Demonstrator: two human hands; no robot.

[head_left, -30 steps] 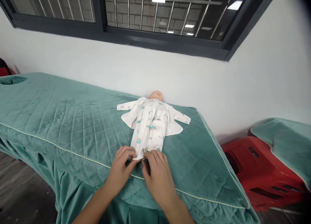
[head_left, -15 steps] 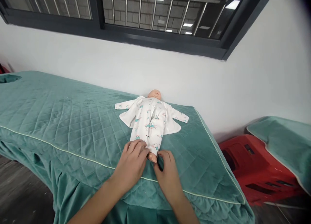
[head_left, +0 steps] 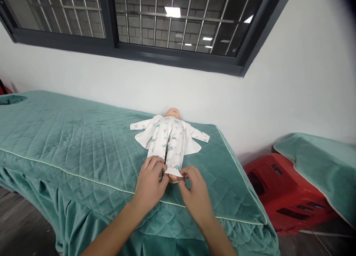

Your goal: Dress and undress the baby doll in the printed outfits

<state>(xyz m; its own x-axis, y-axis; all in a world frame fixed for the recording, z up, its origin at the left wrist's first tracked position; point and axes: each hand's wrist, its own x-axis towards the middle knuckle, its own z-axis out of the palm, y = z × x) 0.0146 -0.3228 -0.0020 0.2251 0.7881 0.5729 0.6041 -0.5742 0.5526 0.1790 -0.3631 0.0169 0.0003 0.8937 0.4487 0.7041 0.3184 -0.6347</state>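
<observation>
A baby doll lies on its back on the green quilted bed cover, its head toward the wall. It wears a white printed jacket spread out at the sides and white printed baby trousers. At the end of one trouser leg, my left hand pinches the cuff's left side. My right hand pinches the right side of the same cuff, which is stretched flat between them. The doll's foot peeks out under the cuff. The other foot is hidden behind my left hand.
The bed's green quilted cover reaches far left, with a face hole there. A red plastic chair with a green cloth over it stands at the right. Behind are a white wall and a barred window.
The cuff is now pulled wide between my two hands, and a dark gap shows between the trouser legs. My right hand has closed on the cuff's edge. The view has tilted up slightly.
</observation>
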